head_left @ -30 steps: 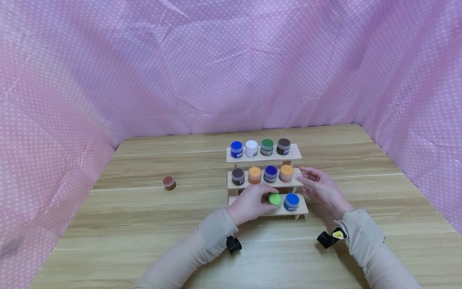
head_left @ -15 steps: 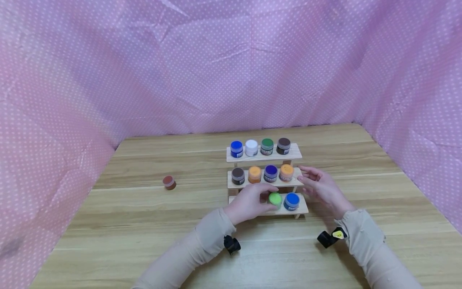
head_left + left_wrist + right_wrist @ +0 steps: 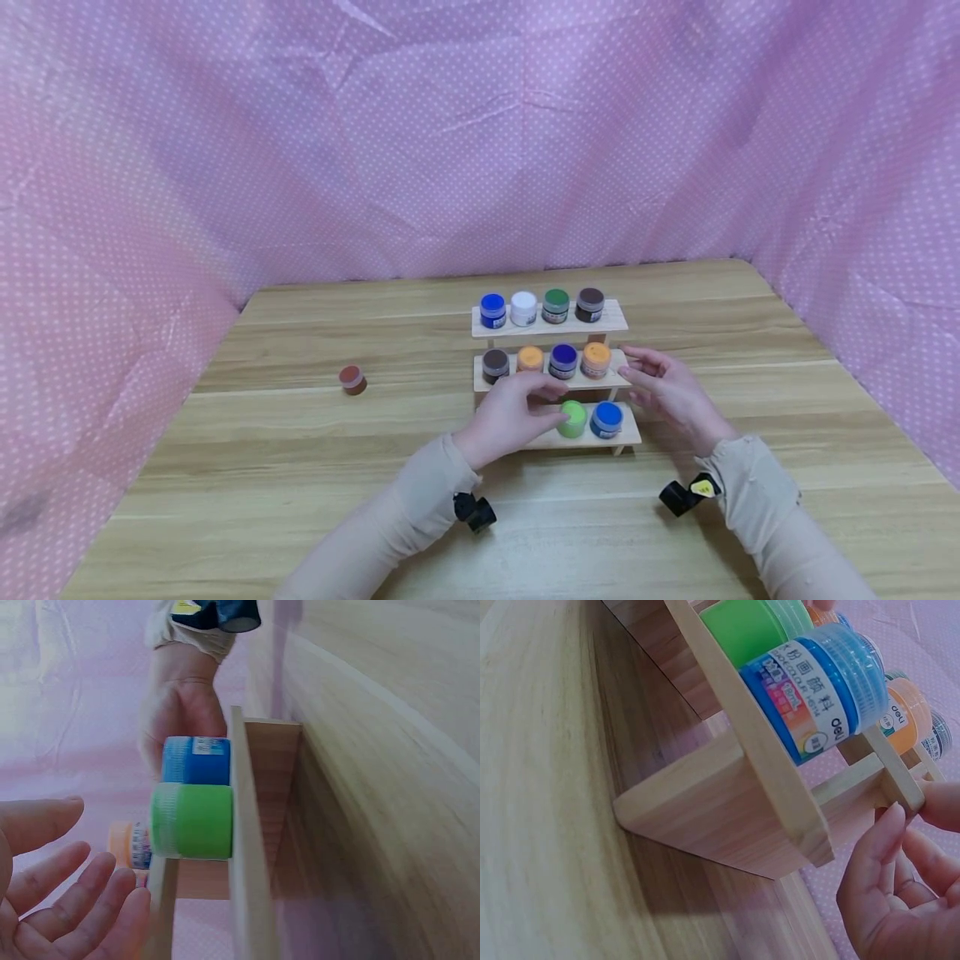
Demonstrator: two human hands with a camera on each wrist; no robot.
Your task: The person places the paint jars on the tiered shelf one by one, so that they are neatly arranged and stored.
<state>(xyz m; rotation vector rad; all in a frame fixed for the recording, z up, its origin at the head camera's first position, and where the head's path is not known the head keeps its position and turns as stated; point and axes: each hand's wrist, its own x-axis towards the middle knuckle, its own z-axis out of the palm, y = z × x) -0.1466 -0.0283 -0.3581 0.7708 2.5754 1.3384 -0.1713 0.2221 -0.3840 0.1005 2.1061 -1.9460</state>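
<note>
A small light-green paint jar [image 3: 573,422] stands upright on the lowest shelf of a three-tier wooden rack [image 3: 629,431]. Beside it is a blue paint jar [image 3: 607,421]. My left hand [image 3: 510,417] is just left of the green jar, thumb and fingers spread. In the left wrist view a gap separates that hand [image 3: 71,892] from the green jar [image 3: 206,822], and nothing is in its grasp. At the rack's right side, my right hand [image 3: 670,396] pinches the end of the middle shelf [image 3: 904,789] between thumb and forefinger.
The middle shelf carries dark brown [image 3: 495,365], orange and purple jars. Blue, white [image 3: 523,308], green and brown jars line the top shelf. One reddish-brown jar [image 3: 352,380] sits apart on the wooden table [image 3: 285,467] at left. A pink dotted cloth [image 3: 450,167] surrounds the table.
My left hand has let go of the green jar and drawn slightly left, its fingers opening. The jar stays on the lowest shelf. My right hand keeps its place on the rack.
</note>
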